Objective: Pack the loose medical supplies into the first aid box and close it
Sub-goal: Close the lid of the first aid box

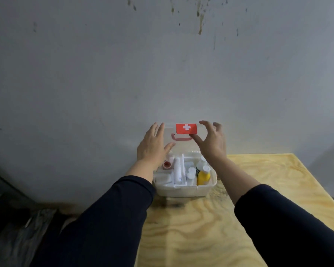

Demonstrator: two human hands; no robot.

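Raised clear lid (181, 139) blocking reach from behind the box (183, 188); wall (162, 74) close behind. Bare table (201, 228) in front and right, unobstructed.

Both your arms reach far forward, dark sleeves pushed back from the wrists. Your left hand (152, 145) is spread flat, fingers together, thumb out. Your right hand (212, 141) is raised, fingers splayed and curled.
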